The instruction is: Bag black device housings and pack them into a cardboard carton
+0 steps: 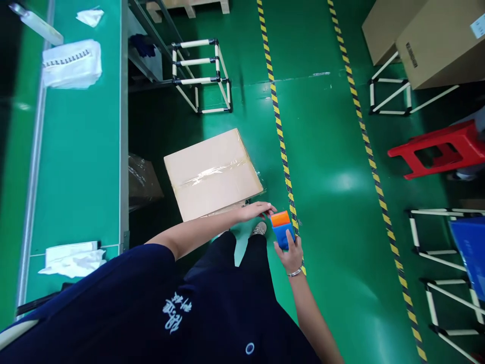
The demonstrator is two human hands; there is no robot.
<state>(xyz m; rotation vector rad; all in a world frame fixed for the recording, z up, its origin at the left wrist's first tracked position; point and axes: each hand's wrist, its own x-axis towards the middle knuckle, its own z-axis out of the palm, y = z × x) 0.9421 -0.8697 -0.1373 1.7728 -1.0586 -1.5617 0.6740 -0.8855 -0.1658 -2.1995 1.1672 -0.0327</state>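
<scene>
My right hand [291, 255] grips a blue and orange block-shaped thing [282, 236], with the thumb and fingers around its blue lower part. Its orange end [280, 219] faces away from me; the exact kind is not clear. My left hand [257, 210] reaches across with fingers stretched out, the tips close by the orange end. Whether they touch it is hard to make out. Just beyond my left forearm lies a closed cardboard box [212, 172], with clear tape along its top seam.
To the left runs a green-topped workbench [83, 167] with stacked white bags [74, 63]. A pipe-frame stand [202, 76] is ahead. Yellow-black tape lines [278, 121] cross the green floor. At right are a red stool [439, 149], large cartons [443, 45] and a blue bin [472, 253].
</scene>
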